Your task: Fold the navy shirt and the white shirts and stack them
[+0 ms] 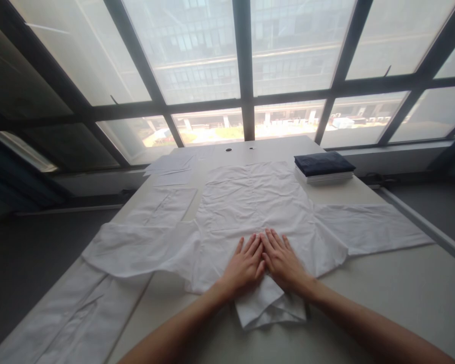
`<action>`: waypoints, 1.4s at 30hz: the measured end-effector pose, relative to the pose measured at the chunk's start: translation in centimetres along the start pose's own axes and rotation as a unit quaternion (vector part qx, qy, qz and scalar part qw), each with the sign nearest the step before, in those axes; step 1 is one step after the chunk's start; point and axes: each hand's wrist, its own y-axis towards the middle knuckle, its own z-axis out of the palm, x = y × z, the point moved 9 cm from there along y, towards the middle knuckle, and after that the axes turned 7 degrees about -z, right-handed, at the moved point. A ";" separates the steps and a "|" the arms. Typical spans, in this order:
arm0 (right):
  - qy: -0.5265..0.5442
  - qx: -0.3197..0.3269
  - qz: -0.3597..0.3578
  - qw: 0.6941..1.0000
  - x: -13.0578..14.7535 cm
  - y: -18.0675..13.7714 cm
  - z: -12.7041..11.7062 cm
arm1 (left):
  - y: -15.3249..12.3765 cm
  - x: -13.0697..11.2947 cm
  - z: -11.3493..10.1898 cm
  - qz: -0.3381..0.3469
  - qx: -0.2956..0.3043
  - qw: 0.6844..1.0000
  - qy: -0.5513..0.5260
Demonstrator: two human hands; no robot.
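Note:
A white long-sleeved shirt lies spread on the table, its sleeves reaching out left and right and its collar end toward me. My left hand rests flat on the upper part of the shirt, fingers stretched out. Beside it lies my right hand, also flat with fingers extended, the two touching near the thumbs and index fingers. Beneath and in front of the wrists, the white collar sticks out toward the near edge. Wrinkles run across the shirt's body. The cloth under the palms is hidden.
A folded dark garment tops a white stack at the back right. Sheets of paper lie at the back left. Another white cloth runs along the table's left side, partly under the sleeve. Large windows stand behind the table.

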 end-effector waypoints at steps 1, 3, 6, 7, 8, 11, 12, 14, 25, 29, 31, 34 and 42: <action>0.000 0.004 0.000 1.000 -0.1 -0.1 0.2 | -0.2 0.1 0.1 -0.001 -0.004 1.000 0.004; 0.009 0.009 0.005 1.000 -0.3 -0.2 0.4 | -0.4 0.2 0.1 -0.002 -0.006 1.000 0.005; 0.041 -0.001 0.014 0.999 -0.2 -0.1 -0.1 | -0.3 0.2 -0.3 -0.004 -0.004 1.000 0.007; 0.054 -0.015 0.016 0.998 -0.1 -0.1 -0.6 | -0.2 0.2 -0.4 -0.005 -0.004 1.000 0.010; 0.065 -0.035 0.018 0.997 -0.1 0.0 -1.3 | -0.2 0.2 -0.5 -0.008 -0.006 1.000 0.014; 0.081 -0.115 0.041 0.989 -2.3 0.2 -4.3 | -0.2 0.3 -0.5 -0.015 -0.008 1.000 0.017; 0.078 -0.144 0.067 0.984 -4.2 0.0 -5.5 | -0.2 0.4 -0.4 -0.016 -0.006 1.000 0.014; 0.057 -0.194 0.157 0.967 -9.8 -1.1 -7.6 | -0.2 0.4 -0.3 -0.018 0.002 1.000 0.003; -0.091 -0.050 0.369 0.924 -29.9 -8.7 -7.9 | -0.2 0.4 -0.3 -0.018 -0.003 1.000 -0.018; -0.122 -0.035 0.337 0.933 -28.3 -7.5 -9.2 | -0.4 0.3 -0.5 -0.027 0.005 0.999 -0.019; -0.139 -0.079 0.325 0.932 -26.1 -6.3 -10.1 | -0.5 0.2 -0.5 -0.030 0.011 0.999 -0.023; -0.097 -0.127 0.229 0.960 -19.4 -2.7 -8.9 | -0.5 0.0 -0.6 -0.036 0.020 0.999 -0.032; 0.112 -0.085 -0.014 0.990 -2.3 4.4 -1.3 | -1.3 5.4 -7.8 -0.148 -0.063 0.986 -0.051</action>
